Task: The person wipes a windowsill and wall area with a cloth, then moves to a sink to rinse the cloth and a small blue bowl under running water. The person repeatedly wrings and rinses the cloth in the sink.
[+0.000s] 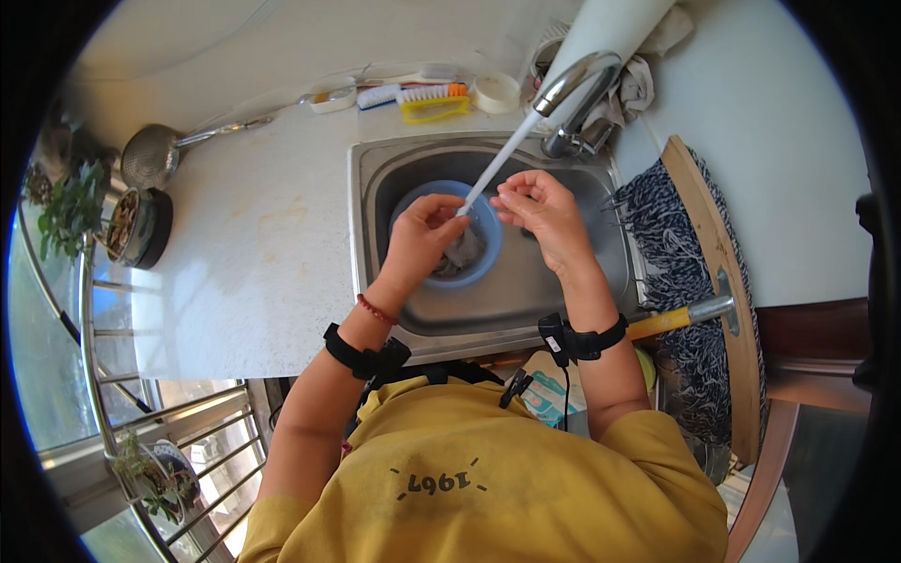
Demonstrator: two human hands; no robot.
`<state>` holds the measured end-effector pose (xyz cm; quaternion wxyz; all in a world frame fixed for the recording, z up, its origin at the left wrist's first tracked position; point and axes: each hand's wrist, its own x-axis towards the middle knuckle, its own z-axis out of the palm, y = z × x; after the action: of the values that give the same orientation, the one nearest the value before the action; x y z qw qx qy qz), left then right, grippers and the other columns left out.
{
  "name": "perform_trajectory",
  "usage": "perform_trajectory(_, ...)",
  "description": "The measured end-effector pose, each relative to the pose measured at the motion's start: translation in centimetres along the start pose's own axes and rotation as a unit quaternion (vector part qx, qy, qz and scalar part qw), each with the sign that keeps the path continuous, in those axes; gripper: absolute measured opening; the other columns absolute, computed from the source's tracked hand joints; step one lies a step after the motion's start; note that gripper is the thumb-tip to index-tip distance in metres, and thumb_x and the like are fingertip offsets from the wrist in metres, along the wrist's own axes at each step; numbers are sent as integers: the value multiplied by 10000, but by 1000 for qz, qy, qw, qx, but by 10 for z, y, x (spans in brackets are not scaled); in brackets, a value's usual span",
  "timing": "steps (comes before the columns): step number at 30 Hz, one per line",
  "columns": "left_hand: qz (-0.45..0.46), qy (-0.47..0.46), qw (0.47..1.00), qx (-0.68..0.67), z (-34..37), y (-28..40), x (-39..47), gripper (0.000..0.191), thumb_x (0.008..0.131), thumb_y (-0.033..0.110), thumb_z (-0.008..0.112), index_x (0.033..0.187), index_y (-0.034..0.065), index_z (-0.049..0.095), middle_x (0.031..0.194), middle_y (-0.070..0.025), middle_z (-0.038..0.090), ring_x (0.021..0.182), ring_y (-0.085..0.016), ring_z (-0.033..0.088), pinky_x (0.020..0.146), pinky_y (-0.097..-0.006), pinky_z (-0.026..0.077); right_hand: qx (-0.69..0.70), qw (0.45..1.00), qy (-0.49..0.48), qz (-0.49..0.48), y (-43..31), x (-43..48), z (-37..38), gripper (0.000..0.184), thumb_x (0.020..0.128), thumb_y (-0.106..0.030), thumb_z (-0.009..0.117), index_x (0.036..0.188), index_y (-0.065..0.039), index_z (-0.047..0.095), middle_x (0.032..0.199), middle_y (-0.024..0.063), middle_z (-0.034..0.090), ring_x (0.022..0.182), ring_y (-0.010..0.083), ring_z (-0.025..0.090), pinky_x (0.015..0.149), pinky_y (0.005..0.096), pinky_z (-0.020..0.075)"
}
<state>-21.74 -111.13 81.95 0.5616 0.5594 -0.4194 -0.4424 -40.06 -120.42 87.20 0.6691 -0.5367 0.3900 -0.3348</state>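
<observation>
Water runs from the curved chrome faucet [581,77] in a white stream [501,163] into a blue plastic basin [486,266]. The basin stands in the left part of a stainless steel sink [493,313]. A wet grey cloth [464,248] lies inside it, partly hidden by my left hand [422,236]. That hand is over the basin's left side, its thumb and index finger apart beside the stream. My right hand [540,210] hangs above the basin's right edge, fingers loosely curled and apart. I see nothing held in either hand.
Scrub brushes [433,98] and a soap dish [332,97] line the back ledge. A skimmer [151,155] and potted plant [130,225] stand on the left of the counter [246,281]. A mop head [711,295] with yellow handle [658,324] leans at the sink's right.
</observation>
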Motion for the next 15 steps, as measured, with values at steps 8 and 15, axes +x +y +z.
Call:
perform_trajectory(8,238,-69,962,114,66,47,-5,239,761,78,803,993,96,749,828,-40,591,810,-171,558,772,-287,458,-132,989,21,-59,25,-15,-26,346,803,6,723,1118,-24,584,994,84,644,890,143,645,759,269,542)
perform_trajectory(15,292,-68,924,240,92,30,-8,65,782,112,751,816,111,696,824,-15,612,801,-247,584,761,-368,407,28,994,106,26,20,-39,-58,212,910,-58,659,1101,-6,582,1001,87,643,894,162,659,763,292,562)
